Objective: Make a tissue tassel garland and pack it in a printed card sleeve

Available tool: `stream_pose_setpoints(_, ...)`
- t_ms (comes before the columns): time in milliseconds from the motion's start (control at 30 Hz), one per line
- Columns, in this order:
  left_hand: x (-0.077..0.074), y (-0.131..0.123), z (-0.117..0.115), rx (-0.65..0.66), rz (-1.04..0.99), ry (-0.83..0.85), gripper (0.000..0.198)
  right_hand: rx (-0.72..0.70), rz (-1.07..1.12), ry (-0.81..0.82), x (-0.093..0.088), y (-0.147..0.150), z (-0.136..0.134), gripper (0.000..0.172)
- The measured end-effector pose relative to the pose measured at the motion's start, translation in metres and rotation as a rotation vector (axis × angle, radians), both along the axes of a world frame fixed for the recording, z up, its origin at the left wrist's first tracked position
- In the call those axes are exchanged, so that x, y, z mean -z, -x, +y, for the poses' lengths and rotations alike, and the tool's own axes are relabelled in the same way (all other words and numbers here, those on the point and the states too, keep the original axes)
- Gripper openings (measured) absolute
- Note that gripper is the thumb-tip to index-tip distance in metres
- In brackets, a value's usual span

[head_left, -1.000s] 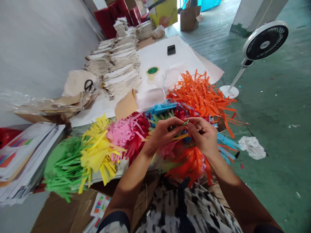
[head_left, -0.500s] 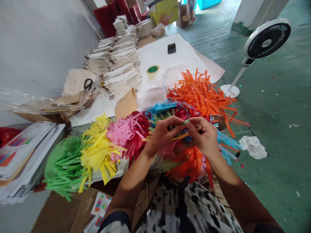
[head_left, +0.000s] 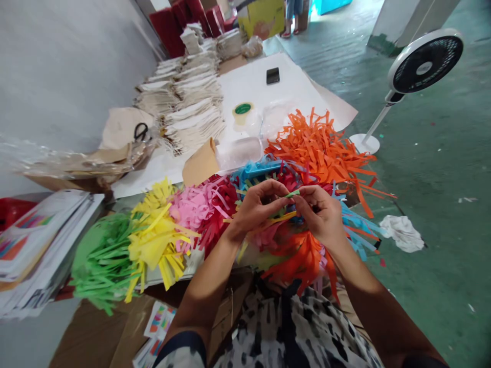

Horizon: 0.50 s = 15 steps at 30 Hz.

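A green floor (head_left: 441,250) spreads along the right, and beside it runs the long surface (head_left: 261,92), its far part covered in white sheeting. Stacks of off-white pieces (head_left: 195,110) fill its wall side. On the floor to the right stands a white pedestal fan (head_left: 424,64), its head tilted.

A large heap of orange fringe (head_left: 318,148) lies just beyond the hands. Nearer the wall, bundles sit side by side along the near edge: green fringe (head_left: 103,255) outermost, then yellow fringe (head_left: 157,245), then pink fringe (head_left: 195,207). A smaller orange bunch (head_left: 297,258) hangs just below the hands, and blue strips (head_left: 360,232) stick out to the right of the right wrist.

The left hand (head_left: 261,209) and right hand (head_left: 320,212) meet above the fringes, fingertips almost together. A dark phone (head_left: 272,75) lies farther off on the white sheeting, with a tape roll (head_left: 243,109) nearer.

Smallest is the green strip (head_left: 292,194), held between the two hands. Each grip is closed in a pinch, the left at one end and the right at the other, though the fingers partly hide the contact.
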<state>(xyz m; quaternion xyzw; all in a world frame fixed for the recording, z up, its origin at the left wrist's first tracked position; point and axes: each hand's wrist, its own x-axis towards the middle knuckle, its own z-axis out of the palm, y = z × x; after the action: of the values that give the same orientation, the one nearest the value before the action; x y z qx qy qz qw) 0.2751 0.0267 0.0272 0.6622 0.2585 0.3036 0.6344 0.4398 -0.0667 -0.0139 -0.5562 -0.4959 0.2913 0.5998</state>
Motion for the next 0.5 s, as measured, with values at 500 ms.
stream_pose_setpoints(500, -0.016, 0.004, 0.008, 0.175, 0.149, 0.047, 0.033, 0.019, -0.036, 0.002, 0.003, 0.001, 0.003, 0.024)
